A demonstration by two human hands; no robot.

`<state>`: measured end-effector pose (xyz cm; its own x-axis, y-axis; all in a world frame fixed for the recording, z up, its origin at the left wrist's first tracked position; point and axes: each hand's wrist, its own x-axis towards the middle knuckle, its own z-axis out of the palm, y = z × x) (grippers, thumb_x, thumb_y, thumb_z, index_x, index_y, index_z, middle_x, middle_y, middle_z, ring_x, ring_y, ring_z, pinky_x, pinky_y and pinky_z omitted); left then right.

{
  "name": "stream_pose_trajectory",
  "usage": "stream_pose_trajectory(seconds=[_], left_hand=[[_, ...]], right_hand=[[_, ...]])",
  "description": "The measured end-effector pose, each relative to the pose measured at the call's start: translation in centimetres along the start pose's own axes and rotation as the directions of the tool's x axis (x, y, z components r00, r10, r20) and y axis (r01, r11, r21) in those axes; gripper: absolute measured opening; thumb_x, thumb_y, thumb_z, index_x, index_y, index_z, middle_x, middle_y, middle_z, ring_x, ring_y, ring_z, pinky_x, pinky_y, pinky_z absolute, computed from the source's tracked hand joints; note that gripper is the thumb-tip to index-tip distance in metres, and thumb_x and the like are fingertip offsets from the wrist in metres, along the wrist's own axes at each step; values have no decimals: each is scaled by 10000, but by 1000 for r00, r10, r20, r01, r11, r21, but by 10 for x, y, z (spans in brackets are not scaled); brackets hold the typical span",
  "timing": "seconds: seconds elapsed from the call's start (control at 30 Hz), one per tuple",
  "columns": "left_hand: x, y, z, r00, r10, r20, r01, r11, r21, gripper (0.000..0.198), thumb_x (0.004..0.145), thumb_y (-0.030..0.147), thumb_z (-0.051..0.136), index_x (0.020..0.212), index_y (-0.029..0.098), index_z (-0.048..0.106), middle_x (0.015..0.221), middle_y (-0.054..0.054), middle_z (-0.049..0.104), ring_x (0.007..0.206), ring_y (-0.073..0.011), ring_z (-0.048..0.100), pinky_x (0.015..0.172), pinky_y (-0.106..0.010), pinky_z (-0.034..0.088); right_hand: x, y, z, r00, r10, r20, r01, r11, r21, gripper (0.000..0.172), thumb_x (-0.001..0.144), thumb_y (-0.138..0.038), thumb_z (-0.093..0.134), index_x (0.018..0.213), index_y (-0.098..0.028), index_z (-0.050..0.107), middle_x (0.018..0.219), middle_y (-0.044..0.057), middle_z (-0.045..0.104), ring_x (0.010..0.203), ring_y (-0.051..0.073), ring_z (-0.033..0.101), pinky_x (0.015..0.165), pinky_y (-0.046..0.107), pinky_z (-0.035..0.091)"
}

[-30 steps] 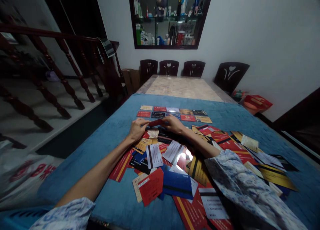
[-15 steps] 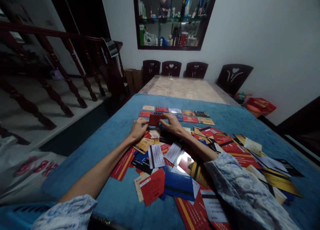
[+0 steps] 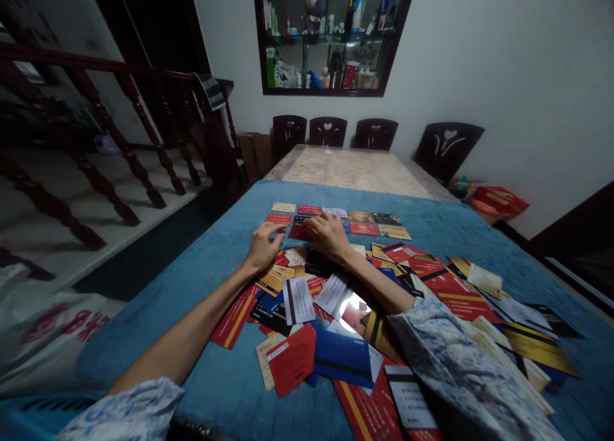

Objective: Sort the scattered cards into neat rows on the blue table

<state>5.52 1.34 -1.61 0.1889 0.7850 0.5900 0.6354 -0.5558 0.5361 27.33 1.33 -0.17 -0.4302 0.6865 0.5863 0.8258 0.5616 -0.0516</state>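
A dark red card (image 3: 298,232) is tilted low over the front row of laid-out cards, and my right hand (image 3: 330,236) grips its right edge, the fingertips partly covering it. Just left of that card, my left hand (image 3: 263,245) is open, thumb and fingers apart with nothing between them. Beyond the hands, several cards lie in two neat rows; among them are a red card (image 3: 363,228) and a yellow card (image 3: 394,232). Under and around my forearms spreads a loose pile with a white striped card (image 3: 298,300), a blue card (image 3: 341,356) and a red card (image 3: 291,360).
A blue cloth (image 3: 215,239) covers the near table, and a stone-patterned tabletop (image 3: 350,169) shows behind it. Dark chairs (image 3: 328,132) stand along the wall. At the left are a wooden railing (image 3: 129,118) and a white plastic bag (image 3: 48,326).
My left hand has let go of the dark red card. My right hand has moved slightly left over it, and the card has tipped lower toward the cloth.
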Motion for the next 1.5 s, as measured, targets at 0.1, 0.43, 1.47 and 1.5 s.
stream_pose_trajectory(seconds=[0.1, 0.43, 1.47, 1.5], left_hand=[[-1, 6, 0, 999, 38, 7, -38, 999, -2, 261, 868, 147, 615, 1098, 205, 724, 1063, -49, 728, 1052, -197, 652, 941, -331, 542], [0, 1, 1, 995, 56, 87, -59, 998, 29, 148, 816, 102, 592, 884, 192, 687, 887, -26, 698, 921, -193, 650, 916, -347, 530], [1, -20, -1, 974, 48, 221, -82, 986, 148, 440, 795, 109, 591, 1218, 229, 609, 931, -36, 666, 897, -225, 631, 933, -409, 500], [1, -20, -1, 973, 46, 224, -80, 986, 145, 444, 796, 111, 589, 1224, 227, 607, 940, -38, 668, 898, -223, 631, 933, -407, 502]], right_hand=[[-1, -2, -1, 999, -25, 37, 25, 1000, -9, 276, 1034, -299, 434, 1113, -228, 688, 1041, 91, 739, 1002, 245, 490, 919, 392, 281], [-1, -9, 1, 992, -73, 104, 76, 997, -20, 249, 1028, -288, 463, 1113, -227, 689, 1033, 87, 742, 1018, 246, 496, 916, 404, 280], [-5, -1, 0, 964, 53, 260, -49, 999, -25, 486, 907, -235, 604, 1390, -253, 560, 1200, 128, 675, 1110, 291, 510, 873, 400, 373], [-5, -1, -1, 962, 55, 268, -51, 998, -21, 487, 910, -233, 597, 1396, -254, 559, 1207, 130, 670, 1115, 293, 507, 873, 402, 376]])
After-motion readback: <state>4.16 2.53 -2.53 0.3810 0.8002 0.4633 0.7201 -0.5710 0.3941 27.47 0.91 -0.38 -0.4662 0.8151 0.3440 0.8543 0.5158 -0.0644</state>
